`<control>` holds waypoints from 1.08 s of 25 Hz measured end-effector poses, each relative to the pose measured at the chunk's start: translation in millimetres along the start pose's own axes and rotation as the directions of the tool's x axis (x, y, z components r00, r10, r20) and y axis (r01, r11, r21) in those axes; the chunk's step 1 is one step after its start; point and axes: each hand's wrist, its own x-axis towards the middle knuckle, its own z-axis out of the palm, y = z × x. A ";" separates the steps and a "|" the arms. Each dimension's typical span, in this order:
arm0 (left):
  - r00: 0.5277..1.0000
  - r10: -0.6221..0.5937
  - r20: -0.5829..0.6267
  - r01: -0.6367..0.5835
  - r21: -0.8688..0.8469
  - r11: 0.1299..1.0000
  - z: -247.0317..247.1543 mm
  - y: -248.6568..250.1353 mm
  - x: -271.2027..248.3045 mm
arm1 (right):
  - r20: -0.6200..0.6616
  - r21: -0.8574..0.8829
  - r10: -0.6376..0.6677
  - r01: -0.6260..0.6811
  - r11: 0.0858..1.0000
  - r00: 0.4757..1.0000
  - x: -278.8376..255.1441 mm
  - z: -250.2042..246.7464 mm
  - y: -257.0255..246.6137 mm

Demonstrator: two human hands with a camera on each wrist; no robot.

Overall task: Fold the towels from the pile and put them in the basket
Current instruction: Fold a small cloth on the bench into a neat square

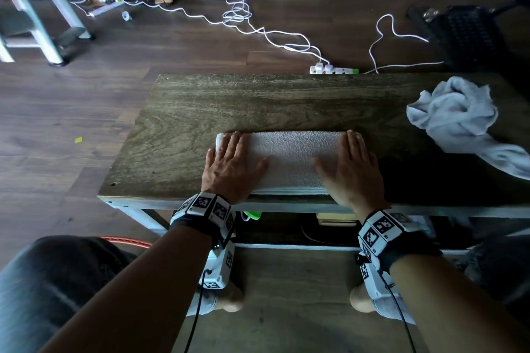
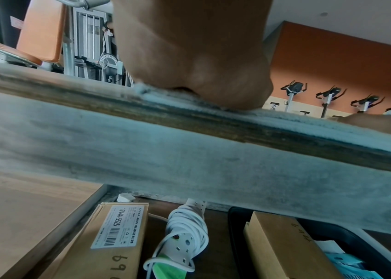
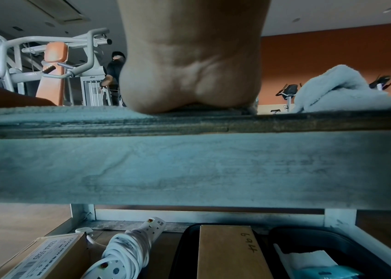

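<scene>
A white towel [image 1: 289, 159], folded into a long strip, lies flat near the front edge of the wooden table [image 1: 229, 106]. My left hand [image 1: 232, 165] presses flat on its left end and my right hand [image 1: 351, 166] presses flat on its right end, fingers straight. In both wrist views only the heel of each palm shows: left hand [image 2: 196, 62], right hand [image 3: 189, 66], resting on the towel [image 2: 285, 118] [image 3: 46, 113]. A crumpled pale towel [image 1: 459, 114] [image 3: 337, 88] lies at the table's right end. A dark basket [image 1: 464, 34] stands on the floor beyond the table's right corner.
White cables and a power strip [image 1: 332, 68] lie on the floor behind the table. The shelf under the table holds cardboard boxes [image 2: 115, 239] [image 3: 232, 253], a coiled extension lead [image 2: 184, 232] and a black tray [image 3: 332, 245]. Gym machines [image 3: 53, 66] stand behind.
</scene>
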 end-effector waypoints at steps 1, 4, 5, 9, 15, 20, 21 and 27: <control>1.000 0.003 -0.011 -0.003 0.010 1.000 -0.3 -3.2 -1.1 | -0.005 0.009 0.014 -0.014 1.000 1.000 -0.2 0.0 2.0; 1.000 -0.028 -0.003 0.028 0.001 1.000 -0.7 -9.9 -3.7 | -0.001 0.036 0.048 -0.048 0.998 0.999 -0.5 0.1 9.0; 0.999 -0.044 0.006 0.045 -0.013 0.999 -0.3 -10.6 -4.6 | 0.004 0.041 0.045 -0.045 0.998 0.999 -1.0 -0.7 10.9; 0.997 -0.073 -0.021 0.073 -0.014 0.997 2.0 -10.2 -4.4 | 0.068 0.110 0.010 -0.018 0.994 0.998 -1.6 -6.1 17.4; 0.996 -0.073 -0.044 0.073 0.000 0.997 3.4 -7.2 -1.5 | -0.220 -0.114 -0.417 0.402 0.909 0.882 -41.3 -18.5 -7.5; 0.987 -0.156 0.048 0.154 0.036 0.987 -6.1 2.1 -7.8 | -0.144 -0.076 -0.428 0.421 0.904 0.892 -47.1 -14.0 -18.4; 0.981 -0.187 0.045 0.184 0.067 0.981 -10.0 7.1 -13.4 | -0.123 -0.095 -0.400 0.390 0.916 0.908 -42.2 -15.2 -16.7; 0.939 -0.325 0.109 0.332 -0.059 0.941 -35.9 17.2 -37.6 | 0.058 0.011 -0.378 0.379 0.926 0.924 -40.5 -22.7 -6.2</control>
